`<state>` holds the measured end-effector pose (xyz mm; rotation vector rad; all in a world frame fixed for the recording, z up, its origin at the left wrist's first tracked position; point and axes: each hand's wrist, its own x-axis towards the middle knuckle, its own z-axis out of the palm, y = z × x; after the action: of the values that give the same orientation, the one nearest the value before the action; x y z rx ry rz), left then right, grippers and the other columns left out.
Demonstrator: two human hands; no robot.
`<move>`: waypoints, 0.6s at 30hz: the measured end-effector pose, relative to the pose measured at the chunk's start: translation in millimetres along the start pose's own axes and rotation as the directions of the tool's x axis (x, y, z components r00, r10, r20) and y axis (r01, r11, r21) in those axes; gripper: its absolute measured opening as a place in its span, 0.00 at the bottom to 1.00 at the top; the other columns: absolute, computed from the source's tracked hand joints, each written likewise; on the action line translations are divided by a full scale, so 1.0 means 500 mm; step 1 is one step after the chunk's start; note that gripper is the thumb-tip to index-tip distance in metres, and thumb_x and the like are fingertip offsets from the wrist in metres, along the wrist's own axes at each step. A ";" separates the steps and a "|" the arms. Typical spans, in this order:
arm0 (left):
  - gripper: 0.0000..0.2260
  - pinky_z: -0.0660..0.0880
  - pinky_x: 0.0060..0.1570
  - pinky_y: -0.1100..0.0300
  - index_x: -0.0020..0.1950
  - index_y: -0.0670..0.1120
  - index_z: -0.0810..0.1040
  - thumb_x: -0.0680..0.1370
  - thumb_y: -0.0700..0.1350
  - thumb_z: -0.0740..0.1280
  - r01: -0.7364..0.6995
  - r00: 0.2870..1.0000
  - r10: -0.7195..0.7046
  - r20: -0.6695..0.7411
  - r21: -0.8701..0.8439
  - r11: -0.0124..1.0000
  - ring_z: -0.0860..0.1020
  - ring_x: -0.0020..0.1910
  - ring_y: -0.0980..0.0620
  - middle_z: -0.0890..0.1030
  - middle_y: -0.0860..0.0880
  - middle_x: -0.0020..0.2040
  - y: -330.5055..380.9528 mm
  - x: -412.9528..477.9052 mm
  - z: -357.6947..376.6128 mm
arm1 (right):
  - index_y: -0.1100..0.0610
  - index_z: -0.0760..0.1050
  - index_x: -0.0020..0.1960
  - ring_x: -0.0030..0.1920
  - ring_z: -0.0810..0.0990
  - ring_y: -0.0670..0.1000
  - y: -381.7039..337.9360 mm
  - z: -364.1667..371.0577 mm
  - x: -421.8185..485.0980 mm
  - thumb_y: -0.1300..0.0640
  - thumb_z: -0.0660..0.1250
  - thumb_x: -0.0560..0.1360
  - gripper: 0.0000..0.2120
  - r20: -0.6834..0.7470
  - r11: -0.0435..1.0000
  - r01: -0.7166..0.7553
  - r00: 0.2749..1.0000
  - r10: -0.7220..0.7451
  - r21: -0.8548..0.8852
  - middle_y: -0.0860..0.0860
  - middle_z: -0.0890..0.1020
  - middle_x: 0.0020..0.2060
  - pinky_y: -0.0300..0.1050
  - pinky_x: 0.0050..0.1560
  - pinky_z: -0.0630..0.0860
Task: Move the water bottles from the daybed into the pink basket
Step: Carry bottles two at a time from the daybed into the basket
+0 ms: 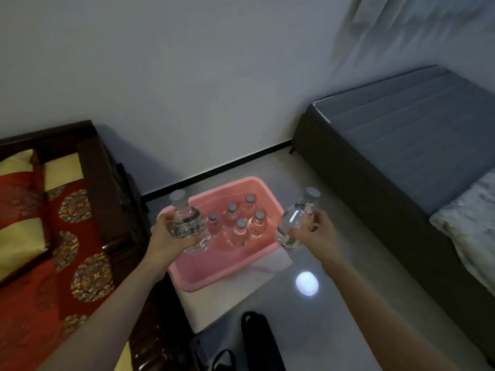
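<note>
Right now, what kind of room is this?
Probably a bedroom. There's a grey bed on the right, a dark wooden daybed with red and gold cushions on the left, and a curtain up top.

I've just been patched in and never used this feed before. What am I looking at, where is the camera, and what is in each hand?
There is one picture, from a camera worn on a person's head, looking down past their bare arms. No machine here. The left hand grips a clear water bottle over the pink basket on the floor. The right hand grips a second bottle just off the basket's right edge. Five capped bottles stand upright in the basket's far half. The daybed, with red and gold cushions, is at left; a grey bed at right.
</note>
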<state>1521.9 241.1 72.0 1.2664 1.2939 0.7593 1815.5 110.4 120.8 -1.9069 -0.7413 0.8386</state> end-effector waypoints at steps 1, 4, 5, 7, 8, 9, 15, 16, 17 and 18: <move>0.34 0.79 0.52 0.47 0.60 0.41 0.71 0.58 0.38 0.82 0.012 1.000 -0.012 0.013 0.008 1.000 0.82 0.50 0.45 0.81 0.43 0.51 -0.010 0.014 0.009 | 0.47 0.71 0.49 0.46 0.79 0.46 0.005 0.013 0.027 0.60 0.78 0.64 0.21 0.014 1.000 -0.006 1.000 0.007 -0.005 0.47 0.79 0.47 0.40 0.40 0.76; 0.37 0.78 0.55 0.41 0.62 0.39 0.72 0.57 0.44 0.82 0.087 0.996 -0.087 0.012 0.028 0.996 0.82 0.52 0.42 0.81 0.40 0.54 -0.044 0.039 0.043 | 0.53 0.71 0.55 0.45 0.80 0.44 0.030 0.051 0.099 0.61 0.79 0.60 0.27 0.065 0.999 -0.043 0.997 0.044 -0.020 0.49 0.80 0.48 0.40 0.41 0.77; 0.39 0.78 0.54 0.44 0.63 0.42 0.70 0.56 0.46 0.82 0.109 0.994 -0.109 -0.004 0.020 0.994 0.82 0.52 0.44 0.81 0.43 0.54 -0.052 0.042 0.053 | 0.53 0.72 0.56 0.45 0.81 0.44 0.040 0.060 0.118 0.58 0.80 0.58 0.29 0.085 0.998 -0.050 0.995 0.053 -0.036 0.48 0.81 0.48 0.41 0.42 0.78; 0.41 0.79 0.47 0.55 0.61 0.48 0.67 0.53 0.50 0.81 0.149 0.987 -0.149 -0.057 0.008 0.989 0.81 0.52 0.49 0.80 0.49 0.54 -0.070 0.053 0.077 | 0.47 0.72 0.54 0.44 0.82 0.43 0.065 0.077 0.158 0.52 0.80 0.53 0.32 0.127 0.995 -0.066 0.989 0.076 -0.081 0.44 0.82 0.46 0.43 0.42 0.80; 0.41 0.78 0.45 0.59 0.60 0.50 0.67 0.52 0.53 0.81 0.157 0.985 -0.156 -0.079 0.005 0.988 0.80 0.52 0.52 0.79 0.51 0.53 -0.079 0.057 0.087 | 0.45 0.71 0.52 0.44 0.82 0.42 0.075 0.083 0.173 0.51 0.80 0.52 0.32 0.153 0.992 -0.061 0.985 0.077 -0.107 0.43 0.82 0.46 0.43 0.42 0.80; 0.42 0.77 0.44 0.60 0.59 0.51 0.67 0.50 0.55 0.81 0.158 0.983 -0.158 -0.089 -0.001 0.987 0.80 0.51 0.53 0.79 0.52 0.53 -0.090 0.064 0.095 | 0.44 0.71 0.52 0.44 0.82 0.43 0.085 0.090 0.188 0.51 0.79 0.52 0.31 0.186 0.990 -0.051 0.980 0.075 -0.128 0.43 0.82 0.45 0.44 0.42 0.81; 0.41 0.75 0.50 0.60 0.62 0.54 0.68 0.53 0.48 0.82 0.215 0.972 -0.215 -0.089 -0.014 0.977 0.78 0.54 0.56 0.78 0.54 0.57 -0.174 0.100 0.140 | 0.45 0.73 0.50 0.46 0.82 0.47 0.134 0.134 0.244 0.48 0.76 0.52 0.28 0.331 0.951 0.021 0.940 0.086 -0.307 0.45 0.82 0.47 0.43 0.44 0.80; 0.40 0.75 0.50 0.60 0.62 0.55 0.68 0.53 0.47 0.82 0.216 0.973 -0.216 -0.080 -0.010 0.976 0.78 0.54 0.56 0.79 0.55 0.57 -0.182 0.103 0.145 | 0.45 0.73 0.51 0.46 0.82 0.46 0.139 0.142 0.248 0.49 0.77 0.53 0.28 0.342 0.942 0.023 0.934 0.099 -0.334 0.45 0.82 0.47 0.42 0.44 0.80; 0.40 0.76 0.49 0.59 0.62 0.56 0.69 0.54 0.44 0.82 0.216 0.974 -0.216 -0.064 -0.012 0.976 0.79 0.54 0.55 0.79 0.54 0.56 -0.193 0.111 0.151 | 0.46 0.73 0.52 0.46 0.81 0.46 0.147 0.150 0.253 0.51 0.78 0.54 0.29 0.344 0.933 0.021 0.932 0.112 -0.359 0.45 0.82 0.47 0.42 0.43 0.79; 0.39 0.76 0.49 0.58 0.62 0.56 0.69 0.56 0.42 0.82 0.219 0.975 -0.219 -0.046 -0.016 0.976 0.79 0.54 0.54 0.79 0.54 0.56 -0.203 0.118 0.157 | 0.46 0.73 0.53 0.45 0.81 0.46 0.155 0.156 0.258 0.52 0.79 0.54 0.29 0.342 0.924 0.019 0.932 0.123 -0.383 0.44 0.82 0.47 0.42 0.43 0.79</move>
<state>1584.9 255.4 -53.4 1.0809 1.4390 0.6406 1842.1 215.1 -10.1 -2.1460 -1.1496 1.1670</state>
